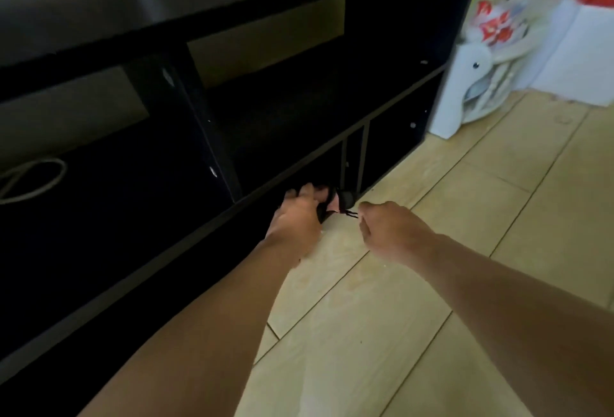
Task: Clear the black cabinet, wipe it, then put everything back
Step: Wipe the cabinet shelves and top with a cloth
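The black cabinet (299, 164) fills the left and top, its open compartments dark and mostly bare. At the mouth of its bottom compartment my left hand (295, 220) grips a small black and pink object (335, 203) whose shape I cannot make out. A thin black cord (350, 213) runs from that object to my right hand (392, 233), whose curled fingers pinch its end just above the floor.
A pale cable loop (33, 180) lies in the far left compartment. White furniture with a floral bag and a plush toy (481, 60) stands right of the cabinet. Light wood-look floor tiles (432, 283) spread to the right and front.
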`<move>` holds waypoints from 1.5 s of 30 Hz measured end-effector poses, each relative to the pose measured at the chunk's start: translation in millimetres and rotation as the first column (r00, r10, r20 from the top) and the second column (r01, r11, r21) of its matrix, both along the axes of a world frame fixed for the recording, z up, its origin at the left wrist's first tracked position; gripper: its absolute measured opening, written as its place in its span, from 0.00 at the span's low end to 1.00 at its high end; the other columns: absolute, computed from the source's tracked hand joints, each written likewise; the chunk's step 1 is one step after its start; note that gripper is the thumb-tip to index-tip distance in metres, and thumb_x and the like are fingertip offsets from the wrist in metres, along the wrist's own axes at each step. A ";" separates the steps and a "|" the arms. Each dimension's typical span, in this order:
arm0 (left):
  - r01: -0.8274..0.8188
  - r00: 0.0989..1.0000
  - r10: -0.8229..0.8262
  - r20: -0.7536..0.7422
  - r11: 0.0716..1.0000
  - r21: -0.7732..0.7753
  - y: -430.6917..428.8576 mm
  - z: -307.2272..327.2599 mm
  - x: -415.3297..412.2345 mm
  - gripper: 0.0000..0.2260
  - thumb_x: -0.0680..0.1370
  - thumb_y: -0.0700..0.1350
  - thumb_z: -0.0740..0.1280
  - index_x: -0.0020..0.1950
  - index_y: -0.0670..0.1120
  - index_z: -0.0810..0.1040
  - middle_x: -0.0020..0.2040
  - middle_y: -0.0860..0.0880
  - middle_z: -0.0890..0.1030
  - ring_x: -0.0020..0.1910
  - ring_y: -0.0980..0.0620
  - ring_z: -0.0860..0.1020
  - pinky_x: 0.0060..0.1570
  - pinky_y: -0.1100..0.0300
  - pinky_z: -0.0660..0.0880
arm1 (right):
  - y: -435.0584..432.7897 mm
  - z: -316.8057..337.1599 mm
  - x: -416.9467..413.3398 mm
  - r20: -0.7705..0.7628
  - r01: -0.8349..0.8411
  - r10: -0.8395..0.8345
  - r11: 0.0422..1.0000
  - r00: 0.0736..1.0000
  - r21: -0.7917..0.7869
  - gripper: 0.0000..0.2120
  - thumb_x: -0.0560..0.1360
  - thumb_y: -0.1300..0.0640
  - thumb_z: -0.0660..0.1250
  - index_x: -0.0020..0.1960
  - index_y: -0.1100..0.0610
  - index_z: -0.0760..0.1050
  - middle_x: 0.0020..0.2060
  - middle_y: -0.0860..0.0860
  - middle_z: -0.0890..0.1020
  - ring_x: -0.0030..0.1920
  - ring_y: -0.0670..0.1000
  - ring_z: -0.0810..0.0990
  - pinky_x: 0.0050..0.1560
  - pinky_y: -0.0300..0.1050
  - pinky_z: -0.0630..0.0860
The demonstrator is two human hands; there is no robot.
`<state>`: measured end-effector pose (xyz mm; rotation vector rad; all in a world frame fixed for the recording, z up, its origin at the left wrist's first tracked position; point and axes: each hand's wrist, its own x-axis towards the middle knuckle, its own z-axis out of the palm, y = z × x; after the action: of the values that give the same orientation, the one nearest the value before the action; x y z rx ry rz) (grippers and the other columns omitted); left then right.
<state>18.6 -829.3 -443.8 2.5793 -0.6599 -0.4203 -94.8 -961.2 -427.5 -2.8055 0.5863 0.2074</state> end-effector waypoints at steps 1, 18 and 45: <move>0.002 1.000 -0.002 0.012 1.000 -0.012 2.4 6.2 -6.7 0.24 0.82 0.42 0.62 0.77 0.53 0.62 0.70 0.45 0.68 0.67 0.41 0.73 0.64 0.46 0.75 | -0.5 13.3 -3.9 -0.017 -0.023 0.022 0.999 1.000 -0.044 0.05 0.83 0.55 0.56 0.55 0.52 0.70 0.40 0.52 0.74 0.42 0.56 0.77 0.40 0.47 0.73; -0.050 0.990 0.094 0.106 0.933 -0.355 114.1 99.1 -104.4 0.19 0.85 0.51 0.57 0.77 0.55 0.67 0.65 0.51 0.73 0.64 0.51 0.74 0.68 0.60 0.69 | 57.0 105.2 -43.3 0.085 0.093 -0.119 0.960 0.989 0.266 0.12 0.79 0.58 0.59 0.56 0.57 0.79 0.53 0.56 0.83 0.55 0.58 0.80 0.56 0.50 0.77; -0.192 0.980 0.121 -0.161 0.804 -0.562 116.0 157.5 -148.2 0.17 0.79 0.61 0.63 0.64 0.56 0.68 0.60 0.57 0.76 0.57 0.59 0.76 0.57 0.59 0.73 | 101.9 160.7 -56.2 0.531 -0.054 -0.254 0.866 0.808 0.497 0.13 0.85 0.47 0.53 0.51 0.53 0.73 0.47 0.50 0.79 0.48 0.51 0.79 0.45 0.47 0.72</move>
<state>-129.6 -713.3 -286.3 1.9889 -0.4375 -0.2607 -151.0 -859.2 -266.7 -2.1522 0.4468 -0.4619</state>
